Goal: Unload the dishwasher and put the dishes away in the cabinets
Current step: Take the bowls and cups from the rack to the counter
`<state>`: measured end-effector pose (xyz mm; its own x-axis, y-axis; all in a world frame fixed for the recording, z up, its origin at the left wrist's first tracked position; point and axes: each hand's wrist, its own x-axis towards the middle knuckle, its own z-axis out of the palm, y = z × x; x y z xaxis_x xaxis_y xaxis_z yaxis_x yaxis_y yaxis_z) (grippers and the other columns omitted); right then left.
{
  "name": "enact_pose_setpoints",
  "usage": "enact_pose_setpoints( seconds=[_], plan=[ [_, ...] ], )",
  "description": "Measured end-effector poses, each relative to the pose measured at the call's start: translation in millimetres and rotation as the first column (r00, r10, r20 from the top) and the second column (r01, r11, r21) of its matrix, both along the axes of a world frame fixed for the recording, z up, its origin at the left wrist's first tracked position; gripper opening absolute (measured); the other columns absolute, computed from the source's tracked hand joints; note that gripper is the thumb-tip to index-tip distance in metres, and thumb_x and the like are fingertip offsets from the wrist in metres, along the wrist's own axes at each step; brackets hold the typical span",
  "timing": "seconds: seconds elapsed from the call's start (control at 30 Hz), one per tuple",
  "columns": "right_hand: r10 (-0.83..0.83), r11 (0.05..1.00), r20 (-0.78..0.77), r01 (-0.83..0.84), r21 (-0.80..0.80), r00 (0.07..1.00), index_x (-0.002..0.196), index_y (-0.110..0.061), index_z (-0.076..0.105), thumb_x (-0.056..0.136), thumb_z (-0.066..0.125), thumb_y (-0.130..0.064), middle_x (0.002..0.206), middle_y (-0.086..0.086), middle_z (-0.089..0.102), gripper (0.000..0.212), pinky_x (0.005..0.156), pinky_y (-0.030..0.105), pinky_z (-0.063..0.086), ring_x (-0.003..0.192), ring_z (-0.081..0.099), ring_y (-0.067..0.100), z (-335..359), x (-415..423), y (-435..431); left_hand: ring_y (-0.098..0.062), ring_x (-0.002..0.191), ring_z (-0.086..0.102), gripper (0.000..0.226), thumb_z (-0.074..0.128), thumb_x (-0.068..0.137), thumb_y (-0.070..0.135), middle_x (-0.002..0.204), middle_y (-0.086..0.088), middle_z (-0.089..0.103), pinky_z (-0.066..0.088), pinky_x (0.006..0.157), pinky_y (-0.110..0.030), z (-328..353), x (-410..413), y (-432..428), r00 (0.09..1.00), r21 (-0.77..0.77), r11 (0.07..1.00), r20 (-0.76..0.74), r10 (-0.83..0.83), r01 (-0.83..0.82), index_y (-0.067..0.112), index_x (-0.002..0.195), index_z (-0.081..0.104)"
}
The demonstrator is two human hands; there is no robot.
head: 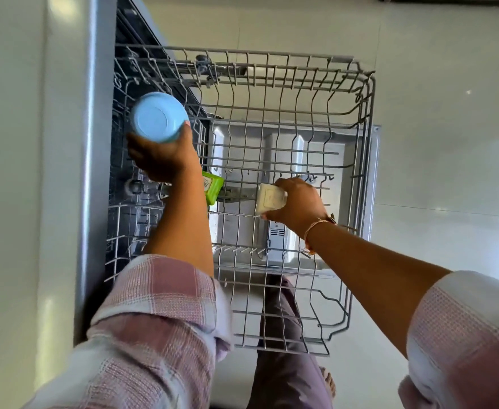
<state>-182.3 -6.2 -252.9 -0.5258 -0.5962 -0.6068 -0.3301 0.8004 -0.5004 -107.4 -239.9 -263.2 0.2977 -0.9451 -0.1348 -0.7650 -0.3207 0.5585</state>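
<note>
The blue bowl (159, 116) is bottom-up in my left grip (162, 154), fingers curled round its wall from the near side; it hangs over the far-left part of the upper rack (360, 93), close to the dishwasher's mouth, and I cannot tell whether it is quite clear of the tines. The white container (270, 197) is pinched in my right grip (298, 202) at the middle of the rack, one broad face turned left and showing past my fingers. Between the two grips lies a green box (211, 187), down in the rack, long axis running near to far, just beside my left wrist and partly hidden by that forearm. That is what the next move turns on, I judge: both grips are full, so both things must go to the cabinets first; the green box waits, and my right side has the open reach to it. Under the rack is the lowered dishwasher door (342, 149); beyond it the pale floor (449, 143).
</note>
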Motion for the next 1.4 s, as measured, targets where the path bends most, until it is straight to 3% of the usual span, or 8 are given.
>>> enact_pose_setpoints(
  seconds=[0.23,0.4,0.53,0.73,0.9,1.07,1.27,1.4],
  plan=[
    [0.052,0.99,-0.14,-0.07,-0.124,0.989,0.135,-0.018,0.051,0.07,0.083,-0.043,0.13,0.0,0.052,0.077,0.089,0.038,0.055,0.112,0.056,0.022,49,13,22,-0.031,0.136,0.036,0.115,0.084,0.056,0.048,0.15,-0.01,0.033,0.041,0.105,-0.057,53,21,90,0.948,-0.058,0.971,-0.211,-0.24,0.233,0.016,0.15,0.026],
    [0.097,0.962,-0.271,-0.16,-0.222,0.958,0.135,-0.019,0.05,0.071,0.081,-0.042,0.132,-0.001,0.049,0.075,0.09,0.037,0.053,0.113,0.054,0.025,114,20,64,-0.027,0.127,0.044,0.107,0.086,0.056,0.049,0.139,-0.008,0.041,0.048,0.098,-0.054,124,57,177,0.88,-0.131,0.909,-0.228,-0.416,0.395,0.015,0.142,0.034],
    [0.181,0.928,-0.388,-0.287,-0.238,0.904,0.137,-0.02,0.047,0.074,0.078,-0.045,0.136,-0.003,0.046,0.075,0.09,0.037,0.053,0.116,0.053,0.024,170,32,115,-0.028,0.125,0.046,0.104,0.083,0.056,0.056,0.137,-0.007,0.043,0.052,0.093,-0.051,194,96,242,0.863,-0.24,0.886,-0.232,-0.449,0.396,0.017,0.14,0.035],
    [0.257,0.808,-0.57,-0.497,-0.316,0.78,0.138,-0.02,0.049,0.074,0.075,-0.054,0.134,0.0,0.051,0.077,0.09,0.042,0.054,0.117,0.052,0.027,253,77,183,-0.024,0.126,0.044,0.103,0.087,0.055,0.053,0.135,-0.006,0.045,0.049,0.098,-0.049,295,179,338,0.898,-0.451,0.843,-0.173,-0.404,0.293,0.015,0.139,0.04],
    [0.253,0.603,-0.669,-0.655,-0.456,0.699,0.131,-0.016,0.057,0.07,0.075,-0.056,0.128,0.004,0.058,0.076,0.091,0.042,0.052,0.111,0.053,0.028,317,141,202,-0.019,0.129,0.042,0.102,0.086,0.056,0.053,0.137,0.0,0.041,0.05,0.099,-0.047,361,266,406,0.941,-0.583,0.802,-0.183,-0.284,0.128,0.022,0.141,0.038],
    [0.272,0.263,-0.715,-0.764,-0.589,0.645,0.123,-0.013,0.062,0.066,0.079,-0.053,0.121,0.006,0.061,0.071,0.092,0.04,0.052,0.108,0.056,0.028,389,236,194,-0.023,0.128,0.04,0.103,0.089,0.058,0.044,0.139,-0.002,0.038,0.045,0.103,-0.046,422,380,458,0.977,-0.669,0.729,-0.214,-0.001,-0.146,0.021,0.143,0.036],
    [0.283,-0.252,-0.785,-0.746,-0.616,0.551,0.125,-0.012,0.059,0.07,0.077,-0.051,0.124,0.006,0.059,0.07,0.091,0.034,0.05,0.109,0.054,0.024,506,390,189,-0.032,0.124,0.041,0.098,0.09,0.057,0.04,0.134,-0.015,0.047,0.041,0.101,-0.047,518,523,516,0.906,-0.789,0.48,-0.221,0.36,-0.383,0.008,0.137,0.043],
    [0.242,-0.506,-0.837,-0.673,-0.54,0.49,0.13,-0.012,0.058,0.074,0.074,-0.051,0.129,0.008,0.057,0.07,0.095,0.038,0.049,0.114,0.053,0.027,575,490,194,-0.03,0.127,0.038,0.099,0.091,0.056,0.041,0.135,-0.014,0.047,0.04,0.103,-0.045,576,601,549,0.84,-0.859,0.299,-0.236,0.489,-0.415,0.008,0.137,0.043]
  ],
)
